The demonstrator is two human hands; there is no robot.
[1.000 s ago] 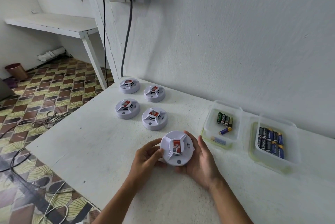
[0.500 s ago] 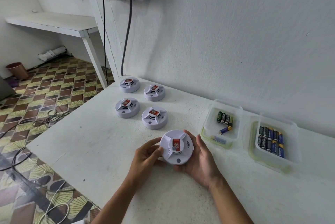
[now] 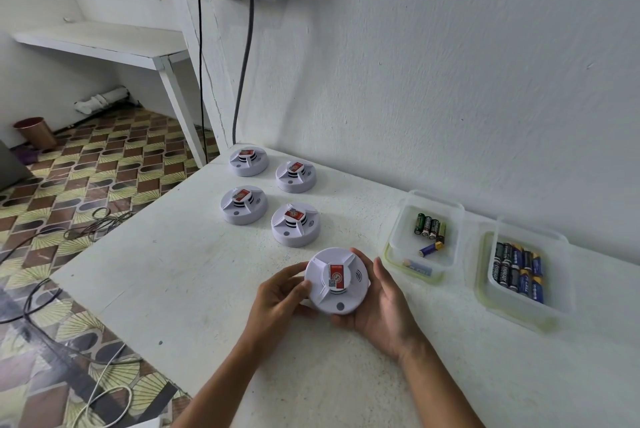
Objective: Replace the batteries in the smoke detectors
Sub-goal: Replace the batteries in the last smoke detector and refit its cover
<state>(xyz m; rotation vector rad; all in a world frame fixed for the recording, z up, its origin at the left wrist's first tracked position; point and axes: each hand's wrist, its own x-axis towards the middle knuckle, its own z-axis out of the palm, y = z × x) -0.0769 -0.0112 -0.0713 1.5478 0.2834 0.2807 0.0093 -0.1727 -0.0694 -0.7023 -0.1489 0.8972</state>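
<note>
The smoke detector (image 3: pixel 337 280) sits gripped between the left hand (image 3: pixel 282 292) and right hand (image 3: pixel 382 303).

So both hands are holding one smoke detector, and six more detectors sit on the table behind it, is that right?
Not quite. The head view shows four more detectors on the white table, not six, in two pairs behind the held smoke detector. The rest holds: the left hand and right hand both hold that one detector.

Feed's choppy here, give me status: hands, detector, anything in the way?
Left hand and right hand both grip the detector, face up, closed. Four more detectors behind. Battery tubs at right. Nothing blocking.
</note>
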